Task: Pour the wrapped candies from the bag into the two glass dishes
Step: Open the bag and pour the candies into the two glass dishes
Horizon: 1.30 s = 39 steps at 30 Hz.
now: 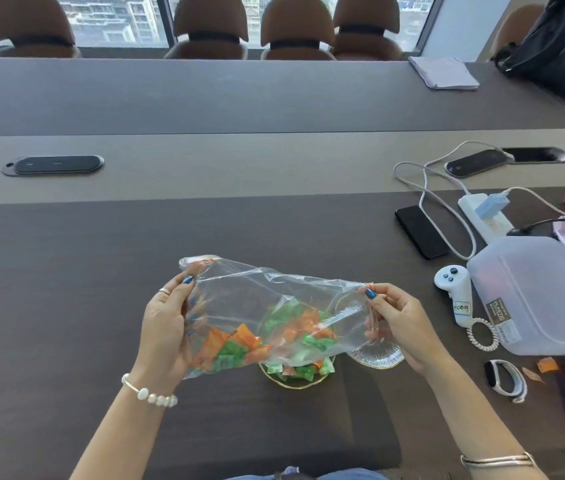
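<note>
I am watching the left hand (167, 327) gripping one end of the clear plastic bag (274, 306), fingers closed on the film, while the right hand (395, 320) is pinching the opposite corner between thumb and fingers. The bag is hanging stretched between both hands above the dark table (66, 289). Orange and green wrapped candies (232, 348) are sitting in its lower left part. Directly beneath, 1 gold-rimmed glass dish (295, 374) is holding candies, and the 2nd glass dish (378, 355) is lying just right of it.
</note>
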{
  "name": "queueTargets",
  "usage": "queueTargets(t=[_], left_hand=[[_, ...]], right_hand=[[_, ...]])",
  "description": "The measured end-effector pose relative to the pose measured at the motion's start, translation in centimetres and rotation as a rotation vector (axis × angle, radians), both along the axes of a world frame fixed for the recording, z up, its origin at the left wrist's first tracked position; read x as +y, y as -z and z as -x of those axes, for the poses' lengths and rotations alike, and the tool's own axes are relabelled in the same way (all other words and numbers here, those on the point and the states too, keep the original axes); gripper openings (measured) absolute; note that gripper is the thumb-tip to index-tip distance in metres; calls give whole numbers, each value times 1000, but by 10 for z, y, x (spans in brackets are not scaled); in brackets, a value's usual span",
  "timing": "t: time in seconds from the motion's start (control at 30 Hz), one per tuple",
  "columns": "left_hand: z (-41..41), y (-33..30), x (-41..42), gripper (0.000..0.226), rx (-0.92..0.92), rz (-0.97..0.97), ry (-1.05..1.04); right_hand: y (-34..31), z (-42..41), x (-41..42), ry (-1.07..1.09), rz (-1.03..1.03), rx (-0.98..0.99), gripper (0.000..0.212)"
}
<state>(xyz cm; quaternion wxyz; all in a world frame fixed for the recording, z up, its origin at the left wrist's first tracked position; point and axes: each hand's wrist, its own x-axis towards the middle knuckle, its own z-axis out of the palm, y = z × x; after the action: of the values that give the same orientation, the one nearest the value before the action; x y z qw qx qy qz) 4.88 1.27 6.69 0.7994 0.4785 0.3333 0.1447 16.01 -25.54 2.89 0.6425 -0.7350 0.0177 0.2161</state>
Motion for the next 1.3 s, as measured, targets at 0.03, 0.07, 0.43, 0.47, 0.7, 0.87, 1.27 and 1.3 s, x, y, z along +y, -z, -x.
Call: queueTargets(t=[0.03, 0.07, 0.43, 0.47, 0.7, 0.87, 1.27, 1.3], left_hand=[[-7, 1, -8, 30, 3, 8, 10], [-14, 3, -15, 29, 11, 16, 17], [-80, -4, -97, 25, -61, 58, 298], [-85, -7, -104, 27, -63, 75, 314], [-106, -14, -127, 25, -52, 114, 285], [-109, -20, -127, 22, -61, 118, 251], [-93, -29, -98, 18, -138, 79, 203], [-90, -29, -92, 19, -135, 71, 195]], right_hand=[[1, -4, -9, 14, 4, -2, 18], [3, -8, -17, 31, 8, -3, 18], [51, -48, -88, 220, 30, 177, 16], [55, -49, -91, 227, 36, 191, 14], [65, -52, -98, 234, 12, 247, 16], [66, -54, -95, 216, -7, 262, 10], [51, -55, -86, 246, -187, 240, 6], [50, -54, -85, 251, -188, 221, 6]])
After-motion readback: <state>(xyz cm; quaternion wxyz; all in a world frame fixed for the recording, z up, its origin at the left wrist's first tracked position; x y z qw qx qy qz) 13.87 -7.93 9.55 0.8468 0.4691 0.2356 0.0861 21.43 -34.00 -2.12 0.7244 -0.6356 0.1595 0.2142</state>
